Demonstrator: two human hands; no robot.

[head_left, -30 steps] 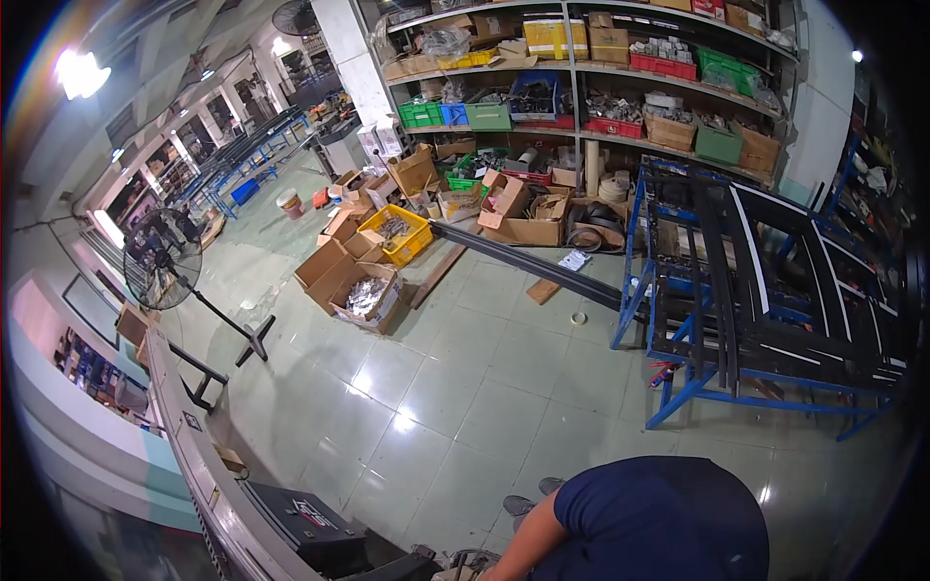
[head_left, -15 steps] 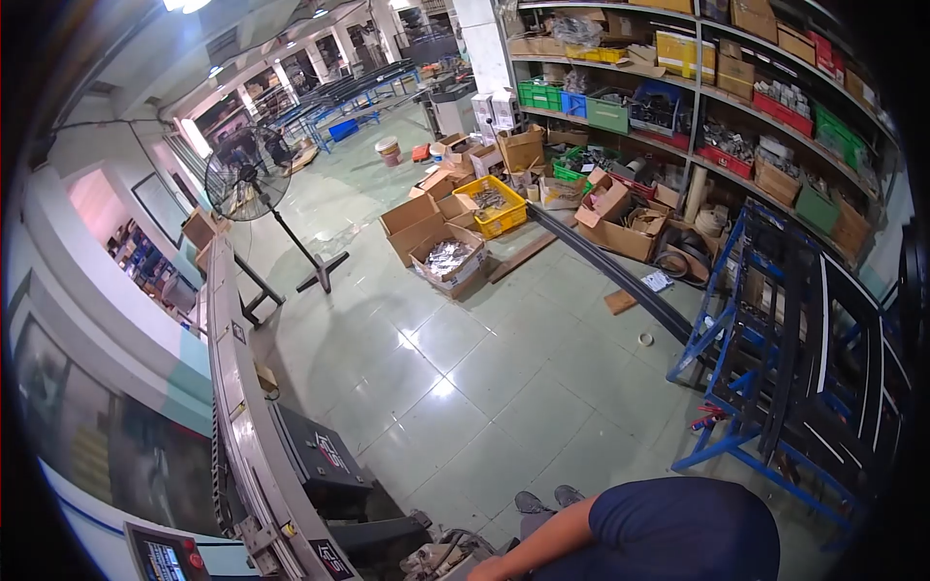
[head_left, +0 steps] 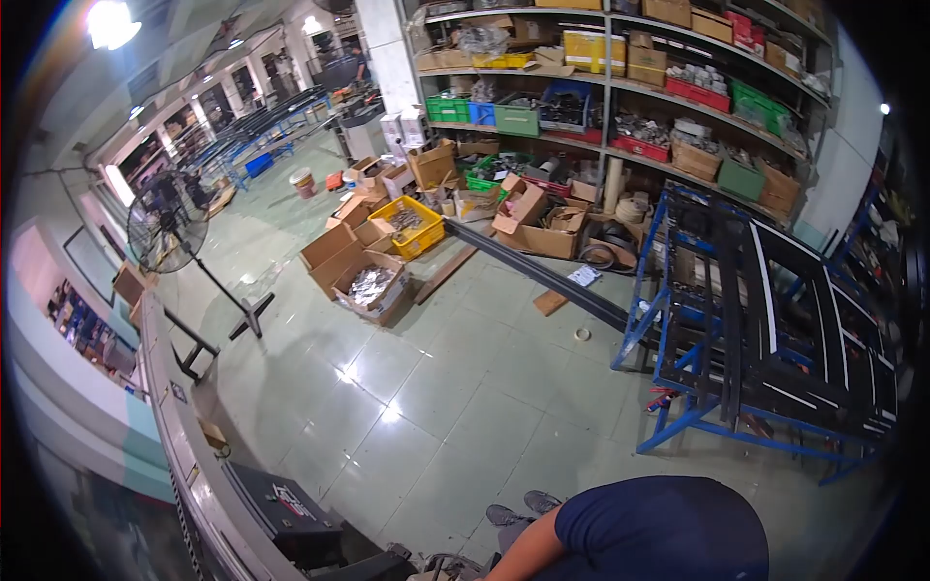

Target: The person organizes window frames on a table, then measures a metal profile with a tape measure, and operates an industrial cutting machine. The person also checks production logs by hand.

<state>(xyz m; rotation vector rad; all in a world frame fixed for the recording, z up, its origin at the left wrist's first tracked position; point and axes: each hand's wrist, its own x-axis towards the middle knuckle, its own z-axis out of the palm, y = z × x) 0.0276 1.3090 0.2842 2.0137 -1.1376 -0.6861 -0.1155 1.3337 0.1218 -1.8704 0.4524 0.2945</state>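
Neither of my hands shows; anything they hold is out of frame. Along the bottom edge in the head view, a navy-shirted torso (head_left: 668, 533) fills the lower right. From its short sleeve a bare forearm (head_left: 535, 550) slants down to the left, and the frame cuts it off near the wrist. Close by that end are grey machine parts (head_left: 448, 565), partly cropped. A pair of dark shoes (head_left: 523, 508) stands on the tiles just above the forearm.
A long metal rail (head_left: 179, 426) and a black box (head_left: 281, 504) line the left, with a standing fan (head_left: 174, 228) beyond. Open cartons (head_left: 334, 257) and a yellow crate (head_left: 412, 232) sit on the floor. A blue rack (head_left: 668, 290) holds black frames at right, before loaded shelves (head_left: 605, 97).
My view has turned to the right, so the boxes, fan and shelves sit further left. More of the blue rack and right wall shows. The forearm keeps nearly the same pose.
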